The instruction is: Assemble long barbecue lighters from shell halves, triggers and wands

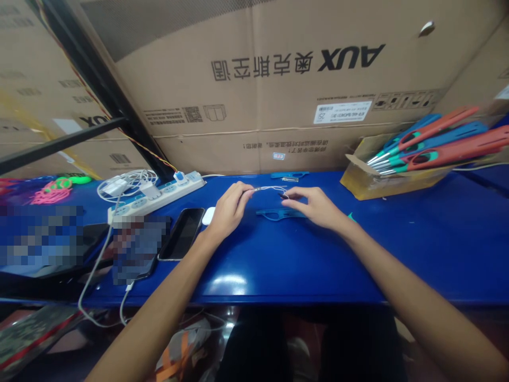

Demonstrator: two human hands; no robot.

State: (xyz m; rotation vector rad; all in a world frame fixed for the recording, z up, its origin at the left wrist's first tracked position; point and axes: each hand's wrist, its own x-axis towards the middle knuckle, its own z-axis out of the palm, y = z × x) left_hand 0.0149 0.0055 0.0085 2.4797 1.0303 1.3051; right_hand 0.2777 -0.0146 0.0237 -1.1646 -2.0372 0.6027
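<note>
My left hand (233, 206) is closed in a pinch on a thin metal-looking end of a white wire (274, 187). The wire runs across the gap to my right hand (312, 204), whose thumb and forefinger close on a small black part (282, 196). Both hands hover over the blue table (254, 254). Below the wire, a blue plastic lighter casing half (274, 214) lies flat, partly behind my right hand. A second blue casing piece (284, 174) sits farther back, beside a small clear-and-metal piece (291, 180). To the right of my right hand lies a small green piece (352, 216).
On the right stands an open cardboard box (393, 185) of red and blue long-neck lighters (441, 140). Left are a power strip (157, 196) with chargers and cables, a dark phone (182, 233), another device (139, 246) and a white case (208, 216). Large cartons (278, 95) wall the back.
</note>
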